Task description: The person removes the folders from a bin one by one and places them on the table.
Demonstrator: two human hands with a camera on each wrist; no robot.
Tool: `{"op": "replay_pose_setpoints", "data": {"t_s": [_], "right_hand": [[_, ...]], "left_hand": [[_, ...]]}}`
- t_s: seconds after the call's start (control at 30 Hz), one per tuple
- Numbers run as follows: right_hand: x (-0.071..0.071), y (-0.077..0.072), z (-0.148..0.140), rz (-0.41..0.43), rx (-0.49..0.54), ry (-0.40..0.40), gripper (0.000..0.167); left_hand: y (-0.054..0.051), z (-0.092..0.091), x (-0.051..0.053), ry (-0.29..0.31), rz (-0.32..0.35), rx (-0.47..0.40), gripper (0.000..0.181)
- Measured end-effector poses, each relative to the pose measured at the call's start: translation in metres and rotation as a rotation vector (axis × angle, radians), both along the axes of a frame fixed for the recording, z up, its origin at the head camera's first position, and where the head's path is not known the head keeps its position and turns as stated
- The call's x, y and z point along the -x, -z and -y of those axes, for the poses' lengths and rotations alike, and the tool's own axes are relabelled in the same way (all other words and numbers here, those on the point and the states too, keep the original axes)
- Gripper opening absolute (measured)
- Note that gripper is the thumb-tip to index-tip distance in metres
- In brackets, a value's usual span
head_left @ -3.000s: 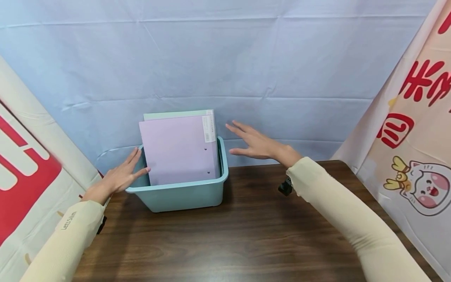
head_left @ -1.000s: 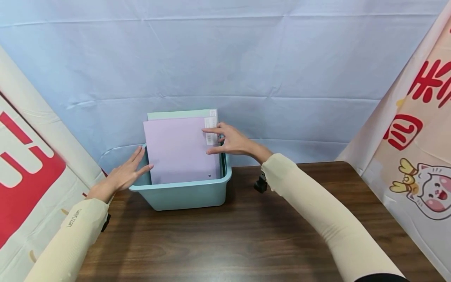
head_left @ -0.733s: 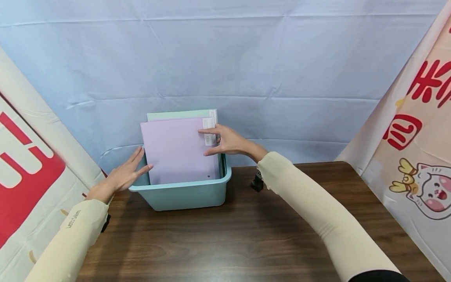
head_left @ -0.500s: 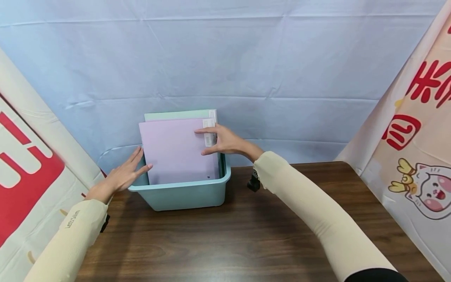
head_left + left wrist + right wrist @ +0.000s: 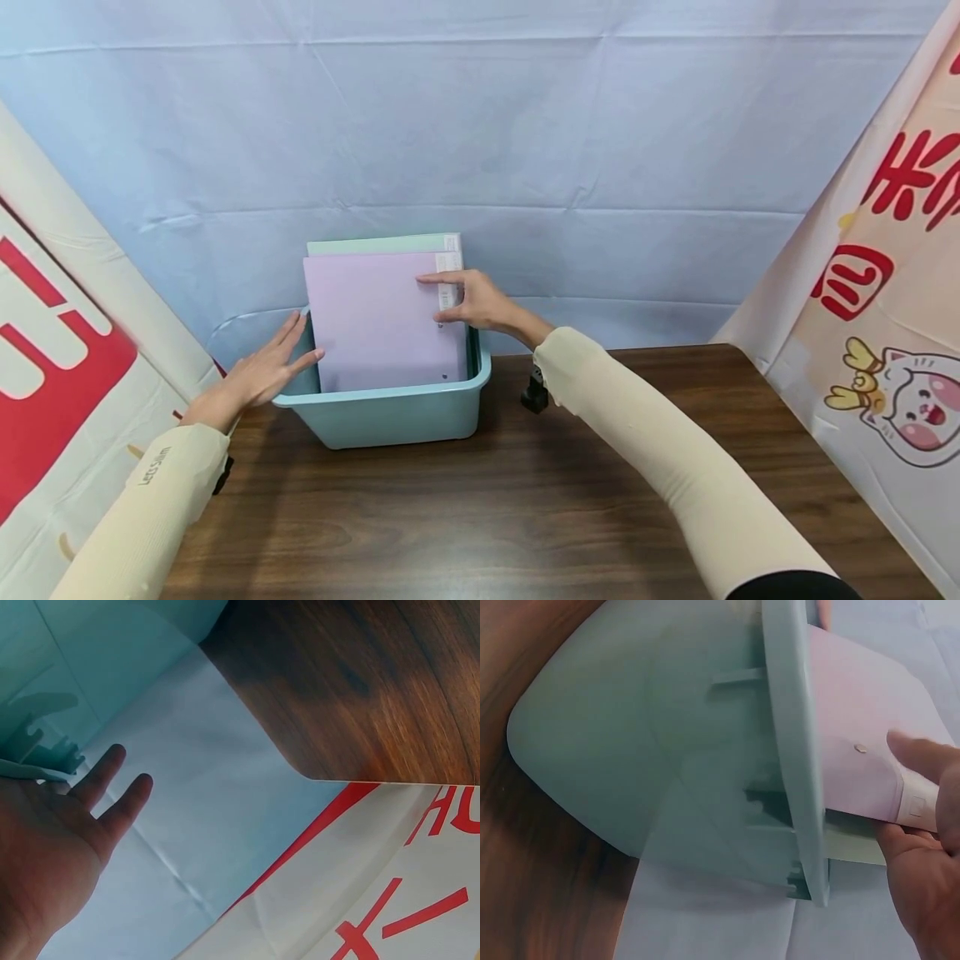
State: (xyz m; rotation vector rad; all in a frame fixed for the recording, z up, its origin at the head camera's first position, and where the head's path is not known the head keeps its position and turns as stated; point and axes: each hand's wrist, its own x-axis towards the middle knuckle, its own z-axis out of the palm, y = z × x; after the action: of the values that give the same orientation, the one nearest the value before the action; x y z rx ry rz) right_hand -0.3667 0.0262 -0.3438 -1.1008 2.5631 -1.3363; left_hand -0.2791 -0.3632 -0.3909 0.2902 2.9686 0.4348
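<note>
Head cam: R hand (image 5: 483,302) pinches R edge of lilac folder (image 5: 375,325), L hand (image 5: 255,375) w/ straight fingers at bin (image 5: 397,419).

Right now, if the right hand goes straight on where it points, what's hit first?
Purple folder, at once: its edge sits in the right hand, between thumb and fingers. Whether the green folder behind would catch fingertips too is unclear; depth is hard to judge.
</note>
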Motion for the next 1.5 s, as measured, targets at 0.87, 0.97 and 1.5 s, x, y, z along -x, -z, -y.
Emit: {"op": "replay_pose_setpoints", "data": {"t_s": [0.87,0.97,1.5], "right_hand": [[0.003,0.010,-0.013,0.139,0.244,0.157,0.068],[0.004,0.008,-0.015,0.123,0.263,0.181,0.068],[0.000,-0.006,-0.026,0.113,0.400,0.207,0.070]], "left_hand": [[-0.002,0.003,-0.003,0.024,-0.005,0.037,0.080],[-0.003,0.003,-0.004,0.025,-0.006,0.034,0.077],[-0.003,0.003,-0.005,0.027,-0.002,0.051,0.073]]}}
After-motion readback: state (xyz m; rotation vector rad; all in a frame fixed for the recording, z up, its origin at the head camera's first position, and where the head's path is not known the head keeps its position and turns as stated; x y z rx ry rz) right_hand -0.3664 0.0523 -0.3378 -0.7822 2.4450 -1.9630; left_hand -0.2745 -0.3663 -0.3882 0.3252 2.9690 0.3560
